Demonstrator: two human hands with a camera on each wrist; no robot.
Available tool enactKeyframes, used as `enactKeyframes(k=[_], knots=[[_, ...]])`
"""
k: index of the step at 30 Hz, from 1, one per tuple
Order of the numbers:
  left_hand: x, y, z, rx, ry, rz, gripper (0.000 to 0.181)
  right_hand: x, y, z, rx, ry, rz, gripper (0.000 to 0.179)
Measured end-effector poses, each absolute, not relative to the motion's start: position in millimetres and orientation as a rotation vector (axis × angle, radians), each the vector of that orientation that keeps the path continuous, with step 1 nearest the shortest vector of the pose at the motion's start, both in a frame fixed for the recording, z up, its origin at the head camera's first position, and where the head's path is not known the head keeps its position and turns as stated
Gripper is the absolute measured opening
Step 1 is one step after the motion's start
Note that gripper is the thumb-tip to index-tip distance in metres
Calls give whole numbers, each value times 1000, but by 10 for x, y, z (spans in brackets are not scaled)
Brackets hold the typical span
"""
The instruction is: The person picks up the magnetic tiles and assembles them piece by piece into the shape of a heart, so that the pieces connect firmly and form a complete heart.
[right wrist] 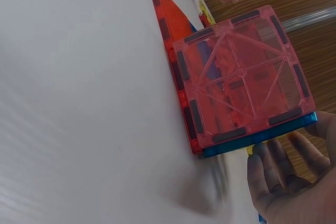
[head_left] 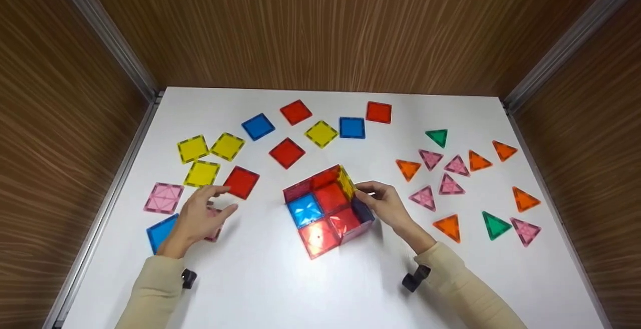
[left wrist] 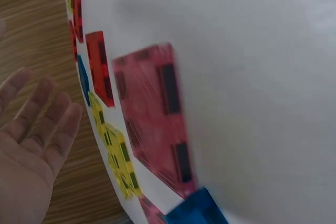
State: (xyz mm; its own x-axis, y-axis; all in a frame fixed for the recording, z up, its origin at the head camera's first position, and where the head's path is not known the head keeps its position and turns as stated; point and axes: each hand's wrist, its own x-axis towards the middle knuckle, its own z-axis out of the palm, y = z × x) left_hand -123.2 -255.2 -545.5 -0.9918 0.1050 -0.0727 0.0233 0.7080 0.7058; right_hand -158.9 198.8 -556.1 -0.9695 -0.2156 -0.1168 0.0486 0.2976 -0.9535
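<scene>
A square-based build of translucent magnetic tiles [head_left: 330, 196] stands at the table's middle. Its floor has one blue tile [head_left: 305, 210] and several red ones; upright tiles wall the back and right. My right hand [head_left: 388, 206] rests at its right side, fingers against the outside of the yellow wall tile [head_left: 346, 183] and blue wall tile [head_left: 362, 210]. The right wrist view shows the pink wall tile [right wrist: 241, 74] facing the camera. Empty, with fingers spread, my left hand [head_left: 195, 219] hovers over a pink square tile [left wrist: 149, 114], close to a red square tile [head_left: 242, 182].
Loose yellow square tiles [head_left: 193, 148] lie at left, with a pink tile [head_left: 164, 198] and a blue tile [head_left: 161, 233] nearer. More red and blue squares [head_left: 352, 127] lie behind the build. Orange, pink and green triangle tiles [head_left: 497, 225] spread at right. Wood-grain panels [head_left: 320, 33] enclose the table.
</scene>
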Motion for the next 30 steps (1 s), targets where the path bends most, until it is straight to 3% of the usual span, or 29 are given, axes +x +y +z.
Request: enactKeyframes(k=[6,17,30], knots=[[-1190,-2672,-5555,87,2883,1078,68,-1585,1999,-5567,-143,2345,-1732,31],[-1547,-2483,-5730,-47,2842,1085,86,-1582,1979,-5561,-116,2353,-1731,30],[-1860,-2194,-5800,-55,2879,944,83,-1580,1986,-5554,-121,2352,-1717,29]])
